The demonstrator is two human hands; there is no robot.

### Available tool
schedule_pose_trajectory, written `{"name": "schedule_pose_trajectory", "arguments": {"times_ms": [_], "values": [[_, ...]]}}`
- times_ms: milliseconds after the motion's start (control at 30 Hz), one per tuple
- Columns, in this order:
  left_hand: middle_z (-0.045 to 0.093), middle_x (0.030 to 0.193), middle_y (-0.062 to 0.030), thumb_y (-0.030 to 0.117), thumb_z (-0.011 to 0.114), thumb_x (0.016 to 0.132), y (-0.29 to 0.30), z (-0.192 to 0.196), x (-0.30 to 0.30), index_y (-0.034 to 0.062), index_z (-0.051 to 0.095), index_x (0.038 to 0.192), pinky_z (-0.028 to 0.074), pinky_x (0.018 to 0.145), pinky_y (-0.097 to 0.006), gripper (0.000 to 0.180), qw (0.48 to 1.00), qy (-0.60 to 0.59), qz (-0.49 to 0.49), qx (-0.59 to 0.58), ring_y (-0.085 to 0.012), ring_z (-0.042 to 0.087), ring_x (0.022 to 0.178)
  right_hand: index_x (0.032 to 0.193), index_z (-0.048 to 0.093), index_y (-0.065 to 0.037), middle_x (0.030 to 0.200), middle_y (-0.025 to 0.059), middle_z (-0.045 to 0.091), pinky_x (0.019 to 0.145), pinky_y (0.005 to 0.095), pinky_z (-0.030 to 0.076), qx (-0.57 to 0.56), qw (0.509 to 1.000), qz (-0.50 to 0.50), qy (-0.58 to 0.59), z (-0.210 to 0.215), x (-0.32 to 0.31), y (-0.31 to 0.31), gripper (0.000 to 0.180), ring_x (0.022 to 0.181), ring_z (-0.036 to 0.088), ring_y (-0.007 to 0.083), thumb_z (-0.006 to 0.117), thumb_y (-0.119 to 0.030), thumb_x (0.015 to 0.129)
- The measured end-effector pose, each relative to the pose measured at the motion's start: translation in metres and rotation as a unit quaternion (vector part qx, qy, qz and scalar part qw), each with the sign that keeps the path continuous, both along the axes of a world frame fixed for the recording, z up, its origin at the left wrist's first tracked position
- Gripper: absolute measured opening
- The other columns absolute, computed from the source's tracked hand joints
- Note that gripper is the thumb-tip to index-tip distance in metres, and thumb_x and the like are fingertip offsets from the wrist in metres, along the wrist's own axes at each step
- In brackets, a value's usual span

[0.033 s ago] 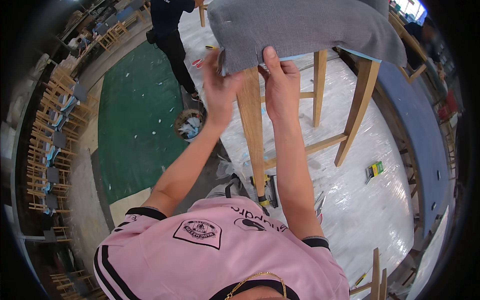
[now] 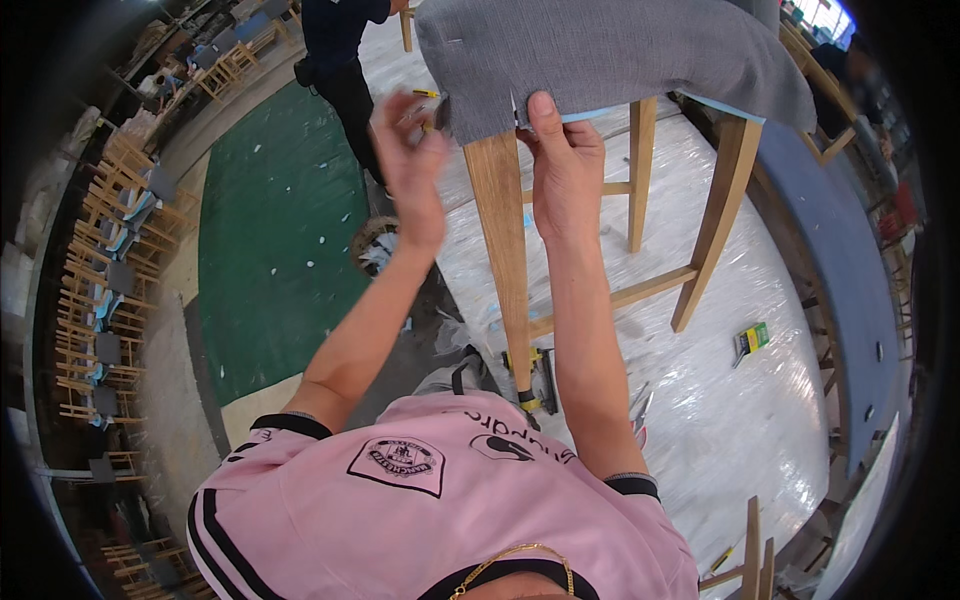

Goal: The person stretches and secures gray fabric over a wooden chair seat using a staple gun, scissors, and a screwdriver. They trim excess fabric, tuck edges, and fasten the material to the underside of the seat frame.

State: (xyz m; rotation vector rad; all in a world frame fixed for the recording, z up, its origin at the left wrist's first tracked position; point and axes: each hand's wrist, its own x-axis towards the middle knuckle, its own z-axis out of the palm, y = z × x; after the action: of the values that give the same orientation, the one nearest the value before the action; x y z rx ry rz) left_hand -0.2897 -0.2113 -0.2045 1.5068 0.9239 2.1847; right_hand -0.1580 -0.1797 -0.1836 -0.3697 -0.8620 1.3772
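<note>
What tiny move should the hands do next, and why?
Perhaps the left hand should take the corner of the grey fabric above the nearest wooden leg and hold it flat. The right hand pinches the fabric's edge beside that leg, while the blurred left hand shows no clear hold on it.

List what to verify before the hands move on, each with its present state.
1. Right hand on the gray fabric: ok, thumb presses its lower edge.
2. Left hand touching the fabric: cannot tell, it is blurred beside the left corner.
3. Fabric lying smooth and flush at that corner: not ok, its edge hangs loose.
4. Wooden leg visible below the fabric: ok.
5. Black-and-yellow tool away from both hands: ok, it is near the leg's lower end.
</note>
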Motion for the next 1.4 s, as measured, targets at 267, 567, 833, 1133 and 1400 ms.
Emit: {"name": "schedule_pose_trajectory", "arguments": {"times_ms": [267,567,833,1133,1400], "values": [[0.054,0.149,-0.0231,0.053,0.068,0.095,0.03,0.163,-0.029,-0.0004,0.05,0.148,0.039,0.116,-0.044,0.077,0.883,0.458,0.098,-0.006,-0.0383,0.053,0.136,0.1,0.074,-0.001,0.09,0.0008,0.069,0.08,0.0257,0.046,0.034,0.998,-0.053,-0.006,-0.009,-0.01,0.003,0.032,0.083,0.057,0.0069,0.083,-0.031,0.092],[0.054,0.143,-0.0304,0.055,0.062,0.098,0.036,0.196,-0.011,-0.0037,0.042,0.151,0.043,0.111,-0.045,0.082,0.702,0.71,0.052,-0.039,-0.0416,0.056,0.131,0.108,0.074,0.003,0.101,0.0052,0.076,0.084,0.0292,0.05,0.174,0.973,-0.15,-0.025,-0.025,-0.025,0.042,0.036,0.092,0.065,0.0125,0.084,-0.028,0.091],[0.048,0.151,-0.0285,0.054,0.065,0.096,0.038,0.202,-0.017,0.0,0.032,0.158,0.04,0.114,-0.046,0.088,0.672,0.74,0.009,-0.033,-0.0412,0.05,0.137,0.106,0.075,-0.001,0.097,0.0033,0.073,0.078,0.0254,0.048,0.143,0.988,-0.046,-0.024,-0.022,-0.013,0.025,0.028,0.087,0.063,0.0092,0.082,-0.025,0.093],[0.04,0.157,-0.0286,0.056,0.069,0.092,0.027,0.202,-0.013,0.003,0.025,0.162,0.035,0.119,-0.046,0.098,0.652,0.756,-0.002,-0.062,-0.0408,0.042,0.145,0.103,0.076,0.001,0.094,0.0049,0.077,0.079,0.0275,0.051,0.21,0.973,-0.093,-0.013,-0.027,-0.012,0.036,0.028,0.088,0.068,0.0128,0.082,-0.023,0.092],[0.033,0.162,-0.0289,0.056,0.075,0.088,0.008,0.22,-0.017,0.0005,0.019,0.163,0.034,0.121,-0.047,0.108,0.606,0.793,-0.041,-0.046,-0.041,0.037,0.148,0.093,0.077,0.003,0.085,0.0067,0.078,0.072,0.0292,0.052,0.213,0.968,-0.121,-0.058,-0.031,-0.015,0.018,0.023,0.08,0.07,0.0127,0.082,-0.019,0.091]]}}
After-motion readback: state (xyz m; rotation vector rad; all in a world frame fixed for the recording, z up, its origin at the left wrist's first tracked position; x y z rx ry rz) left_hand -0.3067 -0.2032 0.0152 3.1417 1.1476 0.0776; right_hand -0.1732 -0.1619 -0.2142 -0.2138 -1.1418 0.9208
